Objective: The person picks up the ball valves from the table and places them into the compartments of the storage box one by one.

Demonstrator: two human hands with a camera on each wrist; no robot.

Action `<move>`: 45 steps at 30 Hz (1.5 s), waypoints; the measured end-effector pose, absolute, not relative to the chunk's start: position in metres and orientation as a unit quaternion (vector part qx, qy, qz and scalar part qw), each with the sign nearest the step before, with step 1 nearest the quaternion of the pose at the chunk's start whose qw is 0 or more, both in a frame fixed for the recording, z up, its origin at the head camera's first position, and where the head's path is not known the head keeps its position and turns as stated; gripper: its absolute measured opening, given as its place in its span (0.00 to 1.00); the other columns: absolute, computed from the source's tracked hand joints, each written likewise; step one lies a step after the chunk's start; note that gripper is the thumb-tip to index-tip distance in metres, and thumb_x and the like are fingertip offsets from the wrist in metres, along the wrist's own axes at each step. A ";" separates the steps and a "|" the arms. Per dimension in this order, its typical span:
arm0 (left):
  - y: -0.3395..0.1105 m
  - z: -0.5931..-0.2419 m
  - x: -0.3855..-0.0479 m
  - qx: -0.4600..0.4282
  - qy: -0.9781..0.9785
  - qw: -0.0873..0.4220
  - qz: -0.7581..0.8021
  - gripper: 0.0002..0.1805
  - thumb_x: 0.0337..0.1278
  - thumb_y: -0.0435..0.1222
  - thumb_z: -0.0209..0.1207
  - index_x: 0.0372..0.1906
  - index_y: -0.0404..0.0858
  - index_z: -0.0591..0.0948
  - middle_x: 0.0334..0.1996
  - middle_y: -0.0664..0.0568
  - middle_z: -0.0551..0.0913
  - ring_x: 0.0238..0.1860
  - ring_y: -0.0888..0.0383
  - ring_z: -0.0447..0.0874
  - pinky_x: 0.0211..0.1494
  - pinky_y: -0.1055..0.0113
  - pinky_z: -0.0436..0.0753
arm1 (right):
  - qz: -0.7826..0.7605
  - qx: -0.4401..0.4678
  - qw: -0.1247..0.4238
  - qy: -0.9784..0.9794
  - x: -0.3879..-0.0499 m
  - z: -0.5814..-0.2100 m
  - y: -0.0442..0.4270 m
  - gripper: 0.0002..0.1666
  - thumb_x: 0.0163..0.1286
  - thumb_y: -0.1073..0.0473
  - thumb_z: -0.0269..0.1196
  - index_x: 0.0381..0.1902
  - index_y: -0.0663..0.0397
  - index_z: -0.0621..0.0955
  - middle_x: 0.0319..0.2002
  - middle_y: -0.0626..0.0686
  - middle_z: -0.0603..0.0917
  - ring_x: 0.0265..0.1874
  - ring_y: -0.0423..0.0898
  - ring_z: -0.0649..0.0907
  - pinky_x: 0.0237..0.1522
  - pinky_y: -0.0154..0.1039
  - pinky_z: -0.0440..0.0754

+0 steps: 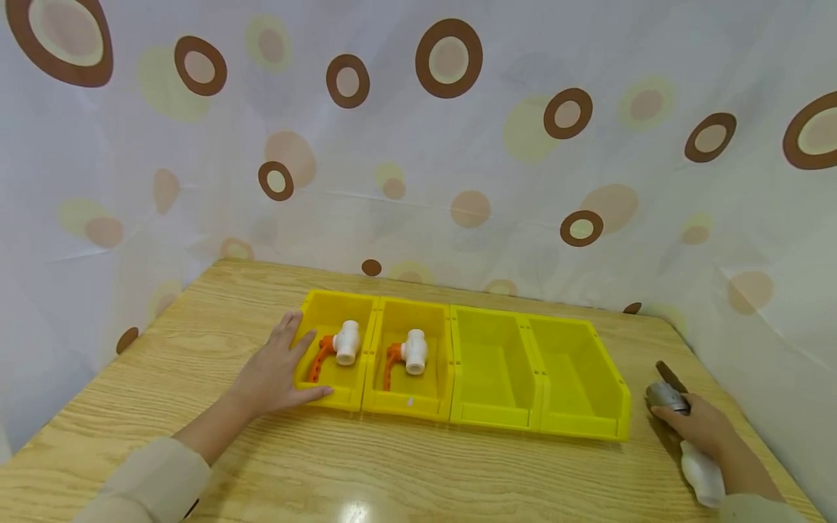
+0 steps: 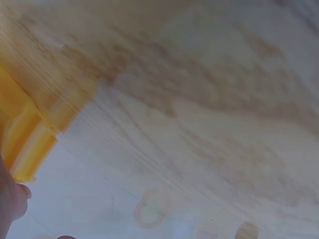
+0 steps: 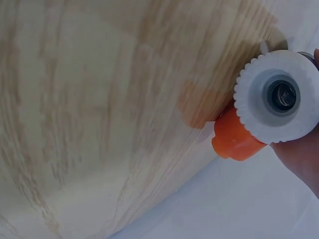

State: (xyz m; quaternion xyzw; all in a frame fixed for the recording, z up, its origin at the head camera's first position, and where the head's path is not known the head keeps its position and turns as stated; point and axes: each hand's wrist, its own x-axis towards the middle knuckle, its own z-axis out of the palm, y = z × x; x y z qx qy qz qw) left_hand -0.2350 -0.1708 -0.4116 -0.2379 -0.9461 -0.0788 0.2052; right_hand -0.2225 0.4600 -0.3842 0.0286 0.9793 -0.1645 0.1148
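Observation:
My left hand (image 1: 275,370) lies with fingers spread against the left end of a row of yellow bins (image 1: 408,407), thumb at the front lip. A yellow bin corner (image 2: 30,144) shows beside a fingertip in the left wrist view. The first two bins each hold a white ball valve (image 1: 346,343) (image 1: 415,352) with an orange handle. At the far right, my right hand (image 1: 705,425) grips a valve (image 3: 271,99) by its body; it has a white ribbed collar and an orange part. A white piece (image 1: 702,476) shows under the right wrist; whether it joins the valve is hidden.
The two right-hand bins (image 1: 575,374) show bare yellow insides. All stand on a wood-grain table (image 1: 405,472). A white curtain (image 1: 405,145) with brown and cream circles hangs behind the table and along its sides.

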 end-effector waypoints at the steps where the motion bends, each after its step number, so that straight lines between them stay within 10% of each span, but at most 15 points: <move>1: -0.171 -0.412 -0.235 -0.239 -0.946 0.206 -0.078 0.52 0.44 0.69 0.54 0.60 0.27 0.71 0.65 0.27 0.60 0.67 0.32 0.56 0.58 0.45 0.74 | -0.164 0.030 0.117 0.979 -0.222 -0.384 0.460 0.49 0.70 0.41 0.45 0.56 0.92 0.55 0.47 0.84 0.69 0.40 0.67 0.77 0.39 0.53 0.77; 45: -0.169 -0.410 -0.232 -0.231 -0.947 0.197 -0.104 0.52 0.44 0.66 0.56 0.62 0.27 0.68 0.65 0.26 0.59 0.68 0.32 0.54 0.56 0.45 0.75 | -0.139 0.054 0.067 0.987 -0.227 -0.388 0.442 0.53 0.66 0.36 0.51 0.52 0.92 0.62 0.43 0.83 0.73 0.36 0.66 0.78 0.37 0.54 0.78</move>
